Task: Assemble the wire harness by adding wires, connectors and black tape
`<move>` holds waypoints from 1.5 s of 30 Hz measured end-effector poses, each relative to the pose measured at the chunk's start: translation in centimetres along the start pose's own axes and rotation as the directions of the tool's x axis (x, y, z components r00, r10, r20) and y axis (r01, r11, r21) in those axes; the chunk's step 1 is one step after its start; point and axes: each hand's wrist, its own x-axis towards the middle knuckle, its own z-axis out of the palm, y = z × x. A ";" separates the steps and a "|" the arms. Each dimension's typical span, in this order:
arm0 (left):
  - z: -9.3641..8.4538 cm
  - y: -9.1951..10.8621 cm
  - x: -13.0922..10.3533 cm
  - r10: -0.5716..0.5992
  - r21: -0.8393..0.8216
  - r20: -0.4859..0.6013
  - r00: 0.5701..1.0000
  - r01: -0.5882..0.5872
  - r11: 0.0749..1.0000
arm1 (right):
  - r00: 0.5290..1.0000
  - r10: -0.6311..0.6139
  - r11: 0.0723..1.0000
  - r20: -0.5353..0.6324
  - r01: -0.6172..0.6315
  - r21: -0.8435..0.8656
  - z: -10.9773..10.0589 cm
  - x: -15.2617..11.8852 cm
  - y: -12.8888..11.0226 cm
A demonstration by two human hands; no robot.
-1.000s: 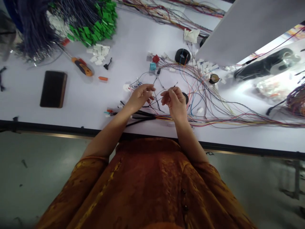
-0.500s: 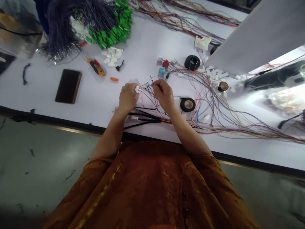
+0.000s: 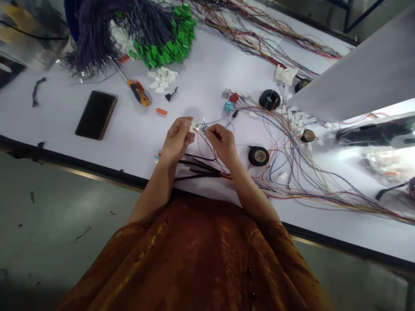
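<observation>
Pinching a white connector [image 3: 192, 127] between thumb and fingers, the left hand [image 3: 177, 139] is held above the table [image 3: 210, 69]. Just beside it, the right hand [image 3: 222, 141] has its grip pressed together on thin wires [image 3: 200, 128]; exactly which wire, I cannot tell. A black tape roll [image 3: 253, 157] lies near the right wrist.

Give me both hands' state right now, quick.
Left hand: closed, holding a white plug.
Right hand: closed, pinching at the thin wires beside the plug; exactly which one can't be told.
</observation>
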 end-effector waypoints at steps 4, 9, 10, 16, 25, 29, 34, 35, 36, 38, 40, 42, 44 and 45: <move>0.2 -0.4 0.1 0.017 -0.010 0.008 1.000 -0.017 1.000 | 0.984 0.148 0.934 0.095 -0.171 0.315 0.2 0.3 0.5; 0.1 -0.4 0.1 -0.014 -0.083 0.032 0.999 0.017 0.996 | 0.942 0.254 0.827 0.217 -0.328 0.457 -0.3 0.7 1.0; 0.1 -0.4 0.1 -0.031 -0.104 0.031 0.999 0.034 0.994 | 0.945 0.253 0.842 0.209 -0.321 0.433 -0.4 0.7 0.8; 0.1 -0.6 0.1 -0.098 -0.196 -0.003 0.995 0.096 0.976 | 0.998 0.059 0.998 -0.011 -0.059 -0.003 0.1 -0.1 -1.1; 0.0 0.0 -0.1 -0.145 -0.351 0.038 0.989 0.149 0.925 | 0.986 -0.162 0.932 -0.048 0.137 -0.335 0.7 -1.1 -0.5; -0.1 -0.2 -0.2 -0.124 -0.322 0.022 0.992 0.125 0.938 | 0.982 -0.179 0.906 -0.051 0.145 -0.398 0.6 -1.3 -0.6; -0.3 -0.6 -0.2 -0.051 -0.271 0.037 0.998 0.059 0.961 | 0.984 -0.173 0.889 -0.030 0.143 -0.435 0.6 -1.3 -0.6; -0.3 -0.6 -0.2 -0.042 -0.271 0.036 0.998 0.050 0.961 | 0.984 -0.177 0.888 -0.026 0.148 -0.435 0.6 -1.3 -0.6; -0.2 -0.6 -0.2 -0.035 -0.273 0.031 0.999 0.042 0.961 | 0.983 -0.180 0.888 -0.023 0.153 -0.434 0.7 -1.3 -0.6; -0.1 -0.5 -0.3 -0.023 -0.277 0.021 1.000 0.028 0.961 | 0.984 -0.178 0.885 -0.014 0.154 -0.440 0.8 -1.3 -0.6; 0.0 -0.5 -0.3 -0.015 -0.280 0.016 1.000 0.018 0.960 | 0.986 -0.167 0.874 -0.001 0.148 -0.463 0.9 -1.4 -0.6; 0.0 -0.4 -0.4 -0.018 -0.274 0.013 1.000 0.021 0.961 | 0.987 -0.158 0.854 0.014 0.143 -0.500 1.0 -1.5 -0.6; 0.0 -0.3 -0.4 -0.033 -0.262 0.008 0.999 0.034 0.965 | 0.988 -0.153 0.836 0.031 0.146 -0.528 1.1 -1.6 -0.6; 0.0 -0.3 -0.5 -0.041 -0.254 0.005 0.999 0.041 0.966 | 0.987 -0.155 0.835 0.036 0.151 -0.529 1.1 -1.7 -0.6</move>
